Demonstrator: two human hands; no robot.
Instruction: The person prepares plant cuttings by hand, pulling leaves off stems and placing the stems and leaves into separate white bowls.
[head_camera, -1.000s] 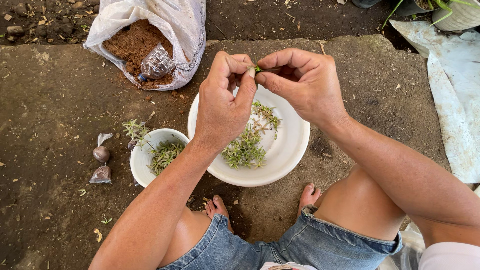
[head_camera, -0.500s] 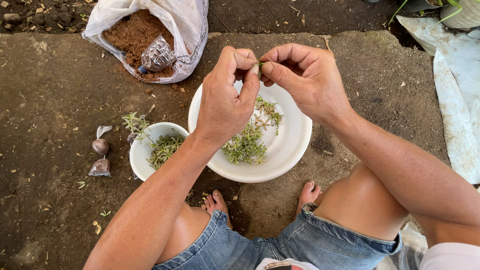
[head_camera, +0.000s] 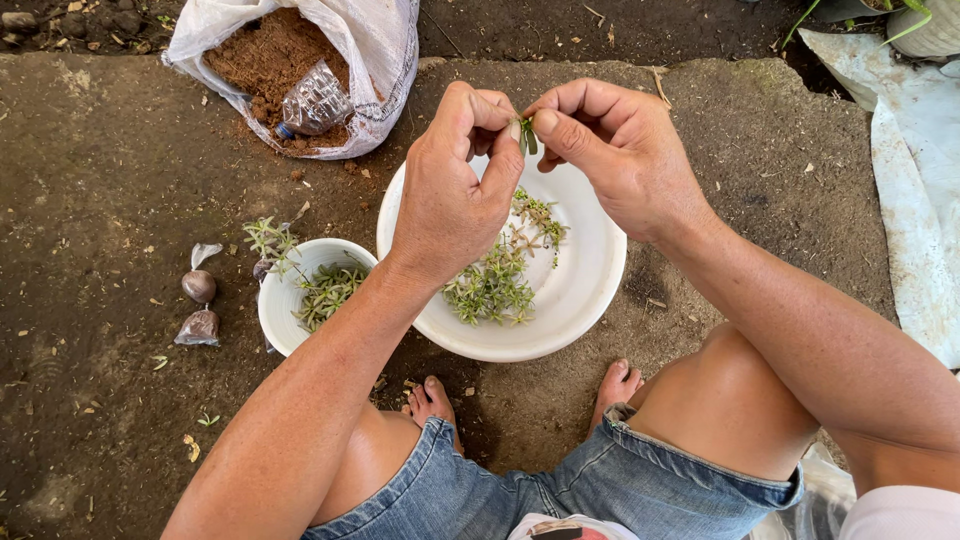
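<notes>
Sprig (head_camera: 527, 135) pinched by both hands; large bowl (head_camera: 590, 290) holds cuttings (head_camera: 495, 285).

A white sack (head_camera: 385, 60) of brown soil with a clear plastic bottle (head_camera: 315, 100) lying in it sits at eleven o'clock, two small knotted bags (head_camera: 198, 305) lie on the dirt ground (head_camera: 90, 180) at nine o'clock, and a pale sheet (head_camera: 915, 200) runs along three o'clock.

Bare ground (head_camera: 110, 180) lies open left, though the soil sack (head_camera: 370, 60) and small bowl (head_camera: 275, 310) seemingly crowd the large bowl (head_camera: 590, 290).
</notes>
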